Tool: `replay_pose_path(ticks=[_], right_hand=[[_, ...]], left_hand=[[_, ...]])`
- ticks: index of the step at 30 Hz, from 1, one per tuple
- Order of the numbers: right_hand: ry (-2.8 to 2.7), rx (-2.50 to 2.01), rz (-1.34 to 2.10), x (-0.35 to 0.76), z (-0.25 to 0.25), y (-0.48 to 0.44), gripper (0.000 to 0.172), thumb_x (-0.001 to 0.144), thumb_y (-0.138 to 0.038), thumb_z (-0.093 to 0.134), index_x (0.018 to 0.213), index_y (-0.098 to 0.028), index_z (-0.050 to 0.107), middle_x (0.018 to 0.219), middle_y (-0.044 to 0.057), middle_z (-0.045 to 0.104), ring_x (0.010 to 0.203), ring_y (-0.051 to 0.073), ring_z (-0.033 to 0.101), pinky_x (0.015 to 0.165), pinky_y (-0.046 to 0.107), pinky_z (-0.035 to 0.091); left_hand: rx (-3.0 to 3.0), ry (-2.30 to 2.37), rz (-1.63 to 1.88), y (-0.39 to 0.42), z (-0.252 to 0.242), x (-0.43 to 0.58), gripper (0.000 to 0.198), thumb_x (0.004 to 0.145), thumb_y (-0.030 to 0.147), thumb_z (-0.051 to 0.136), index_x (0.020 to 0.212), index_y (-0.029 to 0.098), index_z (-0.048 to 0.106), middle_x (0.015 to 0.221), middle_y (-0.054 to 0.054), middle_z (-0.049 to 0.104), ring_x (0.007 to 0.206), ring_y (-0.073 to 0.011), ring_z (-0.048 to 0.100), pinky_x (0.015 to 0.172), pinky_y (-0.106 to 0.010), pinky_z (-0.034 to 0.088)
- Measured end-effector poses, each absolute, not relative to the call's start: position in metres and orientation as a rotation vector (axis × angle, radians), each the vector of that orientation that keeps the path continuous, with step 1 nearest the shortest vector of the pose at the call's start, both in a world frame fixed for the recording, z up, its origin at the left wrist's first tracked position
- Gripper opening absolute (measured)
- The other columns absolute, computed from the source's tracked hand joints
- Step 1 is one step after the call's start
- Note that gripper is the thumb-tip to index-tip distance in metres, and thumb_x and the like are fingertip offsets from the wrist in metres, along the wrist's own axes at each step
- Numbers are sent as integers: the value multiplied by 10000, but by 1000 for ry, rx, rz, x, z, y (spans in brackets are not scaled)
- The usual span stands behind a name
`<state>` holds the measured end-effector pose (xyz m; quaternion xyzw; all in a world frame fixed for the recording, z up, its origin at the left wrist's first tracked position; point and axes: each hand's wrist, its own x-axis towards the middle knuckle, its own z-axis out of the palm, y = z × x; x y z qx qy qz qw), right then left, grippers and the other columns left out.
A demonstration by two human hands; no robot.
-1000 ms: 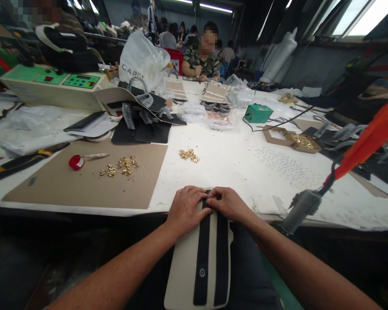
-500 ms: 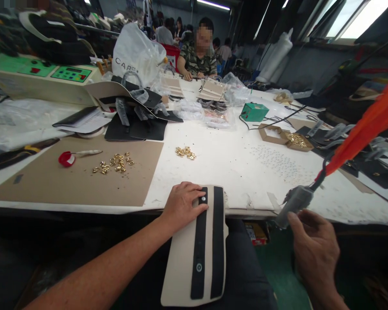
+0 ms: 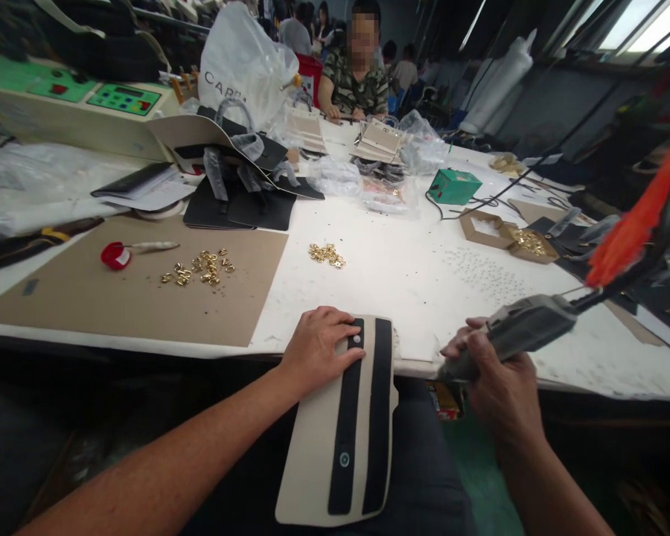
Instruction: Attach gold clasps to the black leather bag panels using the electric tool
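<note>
A beige bag panel (image 3: pixel 311 465) with two black strips lies tilted from my lap up onto the table edge. My left hand (image 3: pixel 321 351) lies on its upper left part, thumb and fingers apart. Between thumb and forefinger a small round metal piece (image 3: pixel 357 339) shows on the left strip; a second round metal fitting (image 3: pixel 345 459) sits lower down. At the right, my right hand (image 3: pixel 502 383) is wrapped around a grey electric screwdriver (image 3: pixel 533 325) that hangs from a cord and an orange strap (image 3: pixel 639 216). The screwdriver's lower end is partly hidden.
Gold fittings lie in a pile (image 3: pixel 327 254) on the white table and on a brown board (image 3: pixel 117 320) at the left. Small screws (image 3: pixel 483 272) are scattered at the right, near cardboard boxes (image 3: pixel 483 227) and a green box (image 3: pixel 453 186). A co-worker (image 3: pixel 357 85) sits opposite.
My right hand has moved up and left and closed around the electric screwdriver, swinging it to a flatter angle. My left hand stays on the panel. The view has shifted slightly.
</note>
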<state>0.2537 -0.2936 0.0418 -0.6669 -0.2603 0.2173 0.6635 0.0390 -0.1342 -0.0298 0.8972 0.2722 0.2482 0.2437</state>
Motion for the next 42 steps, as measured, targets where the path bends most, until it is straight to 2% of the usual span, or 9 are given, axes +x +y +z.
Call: replay_pose_path(ticks=[2, 5, 15, 24, 32, 38, 42], right_hand=[[-619, -1240, 564, 227, 51, -263, 387, 772, -449, 875, 979, -222, 639, 646, -52, 590, 535, 133, 568, 567, 282, 501], [-697, -1126, 614, 199, 54, -222, 334, 793, -422, 869, 858, -212, 619, 591, -63, 552, 479, 111, 523, 513, 258, 473], [-916, -1273, 538, 180, 26, -188, 342, 856, -426, 813, 697, -198, 614, 638, -17, 589, 563, 145, 568, 544, 286, 483], [-964, -1316, 557, 182, 26, -189, 258, 870, -377, 792, 774, -198, 633, 661, -14, 610, 595, 149, 576, 576, 291, 487], [-1094, -1292, 577, 186, 26, -187, 300, 897, -348, 737, 675, -206, 592, 618, -20, 568, 539, 134, 535, 511, 279, 459], [-1229, -1293, 665, 190, 27, -183, 192, 855, -290, 758, 754, -211, 615, 663, -10, 636, 560, 144, 577, 542, 295, 488], [-1256, -1340, 678, 193, 23, -182, 223, 846, -334, 774, 761, -216, 605, 653, -9, 642, 559, 145, 569, 555, 303, 495]], left_hand=[[2438, 753, 683, -134, -29, 39, 335, 830, 393, 843, 1144, 293, 781, 1279, -21, 751, 1222, -297, 610, 1045, -520, 452], [2419, 749, 679, -134, -29, 39, 341, 822, 391, 852, 1143, 303, 775, 1270, -18, 749, 1224, -292, 607, 1050, -516, 450], [2378, 728, 667, -134, -30, 38, 266, 857, 415, 814, 1086, 290, 762, 1287, -25, 729, 1263, -297, 582, 1078, -520, 420], [2376, 721, 643, -134, -29, 38, 285, 855, 387, 809, 1120, 298, 754, 1291, -27, 723, 1276, -307, 573, 1083, -539, 409], [2396, 732, 643, -134, -31, 39, 318, 851, 402, 812, 1145, 304, 740, 1280, -22, 726, 1256, -303, 582, 1064, -529, 423], [2401, 750, 686, -134, -32, 41, 208, 870, 339, 770, 1068, 283, 743, 1248, -24, 734, 1252, -299, 588, 1036, -518, 440], [2389, 757, 685, -134, -31, 41, 193, 858, 314, 768, 1048, 285, 754, 1168, -23, 749, 1230, -298, 602, 1035, -510, 449]])
